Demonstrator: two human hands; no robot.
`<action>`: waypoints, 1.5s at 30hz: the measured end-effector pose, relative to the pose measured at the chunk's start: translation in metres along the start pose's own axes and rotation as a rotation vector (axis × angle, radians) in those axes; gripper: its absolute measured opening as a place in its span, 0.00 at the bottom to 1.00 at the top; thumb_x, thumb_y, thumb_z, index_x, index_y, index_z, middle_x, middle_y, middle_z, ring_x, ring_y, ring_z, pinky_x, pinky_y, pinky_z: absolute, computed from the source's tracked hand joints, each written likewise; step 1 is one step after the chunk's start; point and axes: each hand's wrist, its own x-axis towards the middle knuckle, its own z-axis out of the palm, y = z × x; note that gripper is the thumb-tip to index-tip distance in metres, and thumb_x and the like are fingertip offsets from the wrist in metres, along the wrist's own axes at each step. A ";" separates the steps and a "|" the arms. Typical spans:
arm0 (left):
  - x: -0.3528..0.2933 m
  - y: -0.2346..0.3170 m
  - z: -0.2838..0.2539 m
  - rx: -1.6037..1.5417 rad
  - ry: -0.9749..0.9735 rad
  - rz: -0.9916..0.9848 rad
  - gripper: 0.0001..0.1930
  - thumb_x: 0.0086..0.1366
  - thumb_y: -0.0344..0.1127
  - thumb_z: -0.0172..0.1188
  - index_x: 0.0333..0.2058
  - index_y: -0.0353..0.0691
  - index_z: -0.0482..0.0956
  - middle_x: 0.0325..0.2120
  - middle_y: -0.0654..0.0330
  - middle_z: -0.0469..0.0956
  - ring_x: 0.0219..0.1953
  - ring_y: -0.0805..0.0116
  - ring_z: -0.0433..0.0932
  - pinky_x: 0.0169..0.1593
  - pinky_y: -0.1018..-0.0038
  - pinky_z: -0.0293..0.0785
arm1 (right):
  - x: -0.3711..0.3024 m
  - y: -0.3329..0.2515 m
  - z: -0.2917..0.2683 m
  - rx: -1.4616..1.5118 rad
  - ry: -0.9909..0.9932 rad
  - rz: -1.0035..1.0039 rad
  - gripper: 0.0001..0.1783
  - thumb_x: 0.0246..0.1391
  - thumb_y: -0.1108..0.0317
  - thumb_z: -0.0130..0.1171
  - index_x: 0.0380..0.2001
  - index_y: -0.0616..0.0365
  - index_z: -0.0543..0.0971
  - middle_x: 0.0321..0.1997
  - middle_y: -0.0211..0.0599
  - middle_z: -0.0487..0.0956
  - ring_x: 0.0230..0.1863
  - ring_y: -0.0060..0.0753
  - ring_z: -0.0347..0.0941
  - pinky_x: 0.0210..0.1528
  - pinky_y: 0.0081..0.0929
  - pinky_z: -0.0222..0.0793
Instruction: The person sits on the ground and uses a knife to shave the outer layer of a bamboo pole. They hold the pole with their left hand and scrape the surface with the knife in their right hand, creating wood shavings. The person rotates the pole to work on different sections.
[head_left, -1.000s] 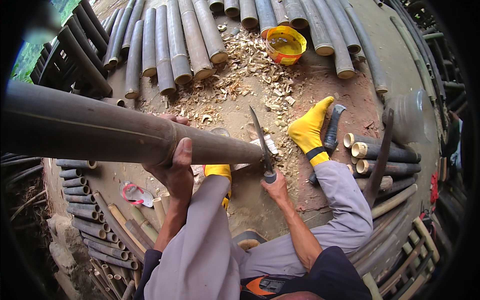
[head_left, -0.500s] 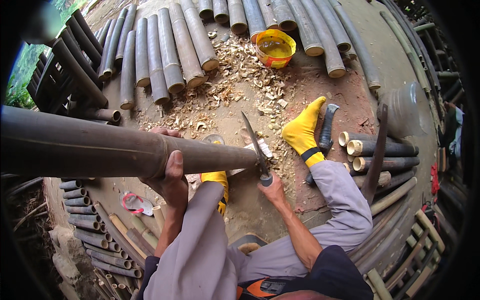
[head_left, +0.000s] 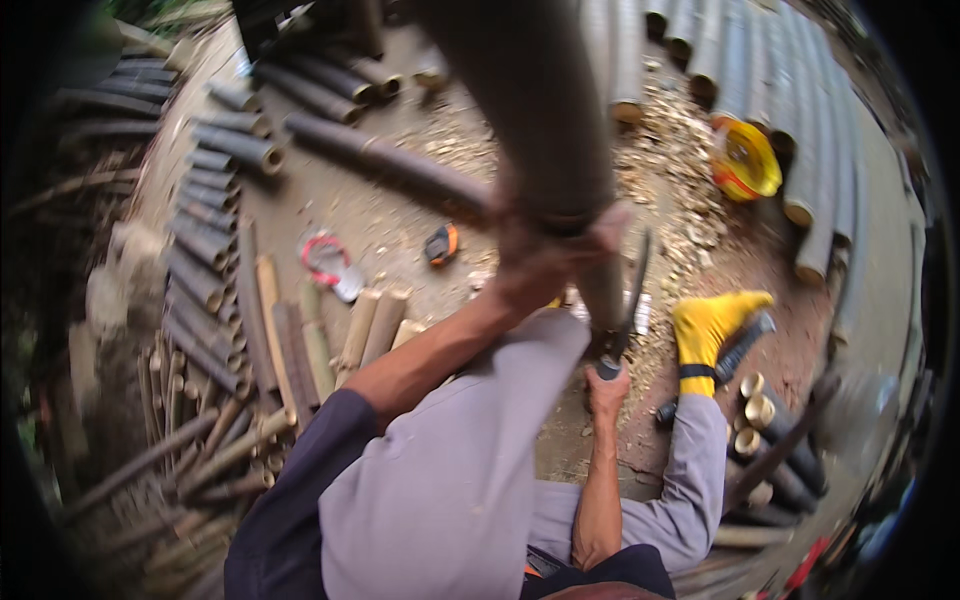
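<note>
A thick dark bamboo pole point(head_left: 535, 100) runs from the top of the view down toward my lap, its far part close and blurred. My left hand point(head_left: 560, 245) is wrapped round it from beneath, partly smeared by motion. Beside the pole's lower end, my right hand point(head_left: 606, 388) grips the dark handle of a knife. The knife's long, slightly curved blade point(head_left: 637, 295) points away from me, next to the pole. Whether blade and bamboo touch, I cannot tell. My right foot, in a yellow sock point(head_left: 702, 335), rests on the ground to the right.
Bamboo lengths point(head_left: 210, 240) are stacked at the left, with more at the far right. Pale shavings point(head_left: 680, 150) cover the ground near a yellow-and-red bucket point(head_left: 768, 178). A flip-flop point(head_left: 345, 283) and a small black-and-orange tape measure point(head_left: 440, 245) lie left. Short bamboo pieces point(head_left: 785, 440) lie right.
The pole has swung from lying out to my left to pointing away ahead of me. The view has turned left. Both hands have kept their hold.
</note>
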 end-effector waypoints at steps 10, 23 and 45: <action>-0.004 0.004 -0.012 0.314 0.042 0.129 0.41 0.38 0.34 0.71 0.51 0.35 0.59 0.39 0.56 0.70 0.38 0.68 0.73 0.43 0.70 0.74 | -0.003 -0.002 0.000 -0.098 0.010 -0.166 0.19 0.36 0.68 0.67 0.33 0.62 0.73 0.24 0.36 0.74 0.26 0.33 0.71 0.33 0.32 0.69; -0.001 0.001 -0.026 0.082 0.077 -0.029 0.36 0.42 0.31 0.71 0.50 0.36 0.61 0.41 0.56 0.70 0.41 0.69 0.73 0.46 0.72 0.73 | -0.011 0.000 0.000 -0.262 0.124 -0.168 0.29 0.39 0.66 0.64 0.46 0.62 0.65 0.35 0.47 0.74 0.33 0.42 0.72 0.39 0.36 0.68; 0.006 -0.003 -0.035 0.109 0.138 -0.039 0.34 0.51 0.48 0.55 0.52 0.31 0.61 0.36 0.49 0.72 0.42 0.58 0.73 0.51 0.64 0.68 | -0.051 -0.094 -0.023 -0.021 0.177 -0.503 0.23 0.49 0.68 0.62 0.44 0.61 0.64 0.30 0.51 0.77 0.28 0.50 0.78 0.29 0.38 0.75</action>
